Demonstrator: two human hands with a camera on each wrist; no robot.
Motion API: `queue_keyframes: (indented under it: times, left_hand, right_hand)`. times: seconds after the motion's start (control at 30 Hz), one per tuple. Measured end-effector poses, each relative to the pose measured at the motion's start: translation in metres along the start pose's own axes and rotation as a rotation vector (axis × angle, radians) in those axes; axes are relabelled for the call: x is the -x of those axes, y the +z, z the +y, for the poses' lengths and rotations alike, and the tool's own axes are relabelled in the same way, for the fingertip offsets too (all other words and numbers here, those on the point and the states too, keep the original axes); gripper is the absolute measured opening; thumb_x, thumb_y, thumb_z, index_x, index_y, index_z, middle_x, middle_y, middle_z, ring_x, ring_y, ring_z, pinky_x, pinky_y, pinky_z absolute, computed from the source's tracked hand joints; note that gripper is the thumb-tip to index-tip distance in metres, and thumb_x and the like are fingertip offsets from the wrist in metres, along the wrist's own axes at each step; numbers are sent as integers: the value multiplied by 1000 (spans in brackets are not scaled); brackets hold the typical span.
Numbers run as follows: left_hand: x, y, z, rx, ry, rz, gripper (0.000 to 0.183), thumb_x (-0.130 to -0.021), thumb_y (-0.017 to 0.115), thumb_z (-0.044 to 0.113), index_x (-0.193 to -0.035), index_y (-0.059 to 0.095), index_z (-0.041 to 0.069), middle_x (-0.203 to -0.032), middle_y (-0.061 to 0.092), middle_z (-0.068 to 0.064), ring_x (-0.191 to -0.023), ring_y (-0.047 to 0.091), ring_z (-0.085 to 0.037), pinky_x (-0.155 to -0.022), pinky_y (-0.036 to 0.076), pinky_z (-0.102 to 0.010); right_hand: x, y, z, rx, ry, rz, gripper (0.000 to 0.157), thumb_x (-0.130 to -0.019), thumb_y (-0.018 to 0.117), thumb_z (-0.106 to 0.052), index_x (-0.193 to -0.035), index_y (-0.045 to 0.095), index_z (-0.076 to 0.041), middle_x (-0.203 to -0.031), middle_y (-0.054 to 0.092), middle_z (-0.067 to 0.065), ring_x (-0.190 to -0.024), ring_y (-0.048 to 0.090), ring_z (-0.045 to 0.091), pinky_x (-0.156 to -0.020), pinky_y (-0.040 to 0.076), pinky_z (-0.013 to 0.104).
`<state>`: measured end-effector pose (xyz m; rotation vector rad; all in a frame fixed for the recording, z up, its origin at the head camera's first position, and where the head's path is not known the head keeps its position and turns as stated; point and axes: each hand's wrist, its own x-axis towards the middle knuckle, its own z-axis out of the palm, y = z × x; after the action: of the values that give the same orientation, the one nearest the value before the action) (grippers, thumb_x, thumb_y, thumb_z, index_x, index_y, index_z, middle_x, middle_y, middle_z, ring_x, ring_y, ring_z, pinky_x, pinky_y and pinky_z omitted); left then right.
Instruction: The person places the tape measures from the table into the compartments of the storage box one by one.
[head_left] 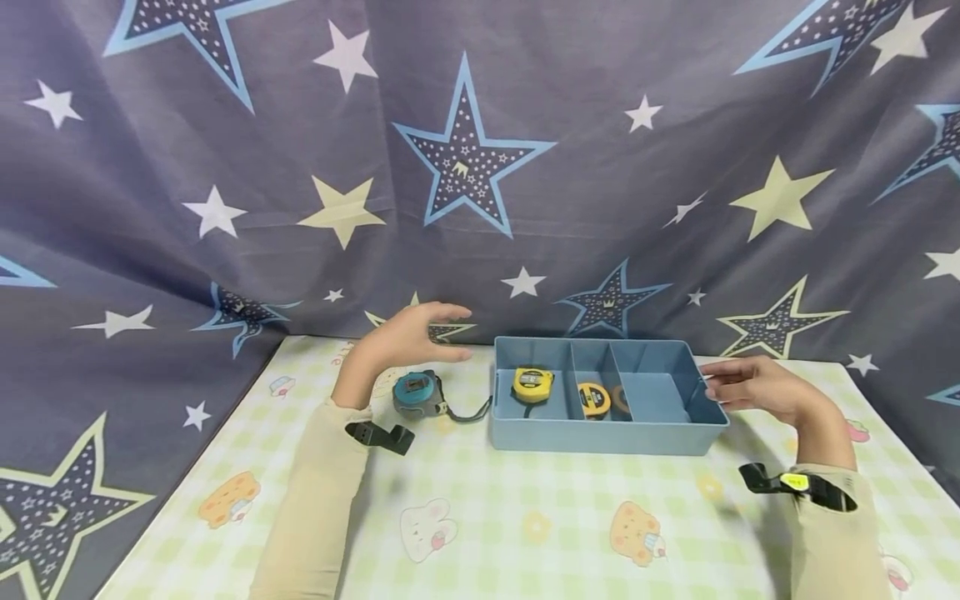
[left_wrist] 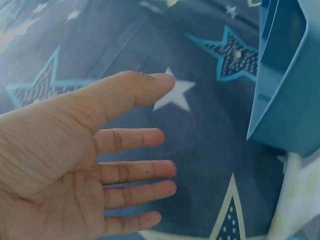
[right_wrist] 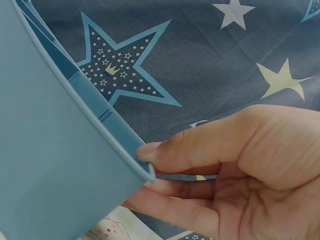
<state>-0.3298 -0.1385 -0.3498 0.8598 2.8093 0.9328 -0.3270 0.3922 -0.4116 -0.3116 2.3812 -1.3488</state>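
Note:
A blue divided box [head_left: 607, 437] stands near the back of the table. At its right end, my right hand [head_left: 768, 390] pinches the rim; the right wrist view shows the thumb inside the wall and fingers outside. My left hand [head_left: 408, 337] is held in the air left of the box, fingers extended and thumb apart, touching nothing. Close below it lies a teal and grey tape measure [head_left: 418, 393] with a dark strap. Inside the left compartment sits a yellow tape measure [head_left: 532, 385]. The narrow middle compartment holds a second yellow tape measure [head_left: 594, 400] and a brown ring-like object [head_left: 620, 400], partly hidden.
A checked green and white tablecloth [head_left: 540, 508] covers the table. Behind it hangs a dark curtain [head_left: 570, 208] with stars, close to the box's back wall. Two dividers split the box into three compartments.

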Motion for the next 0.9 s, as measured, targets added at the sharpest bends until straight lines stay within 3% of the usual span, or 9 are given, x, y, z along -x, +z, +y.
queue_keyframes:
  times: [0.13,0.3,0.67,0.77,0.9]
  left_hand:
    - [8,5,-17,43,-34,43,73,-89,79,31,-150,48,4,-153,51,-15,-140,49,-39,-112,44,-54]
    - [13,7,-33,67,-80,30,83,-87,80,31,-155,40,6,-157,45,-18,-142,45,-39,-112,44,-55]
    - [19,1,-50,128,-159,-132,93,-85,83,26,-160,31,8,-164,33,-20,-149,33,-46,-115,38,-60]
    - [22,1,-55,126,-187,-155,91,-85,84,27,-159,34,10,-163,34,-20,-147,34,-48,-113,40,-59]
    - [27,2,-59,122,-236,-191,89,-84,84,28,-158,37,13,-162,36,-21,-146,36,-50,-114,40,-58]
  right_hand:
    - [3,-1,2,11,-3,-2,67,-98,66,-10,-148,33,20,-111,67,-2,-97,66,-1,-86,59,26]
    - [5,-1,5,4,2,-4,67,-98,66,-9,-148,32,20,-108,67,-5,-96,66,-1,-85,59,26]
    - [3,-6,7,-13,-23,8,57,-97,65,-5,-144,42,18,-103,70,-14,-95,67,-1,-81,60,24]
    - [0,-4,7,-23,-25,6,53,-97,65,-4,-143,47,13,-103,70,-14,-94,68,-1,-80,60,24]
    - [-3,-4,6,-46,-40,0,39,-96,65,-1,-135,61,-6,-101,72,-13,-93,69,0,-79,60,24]
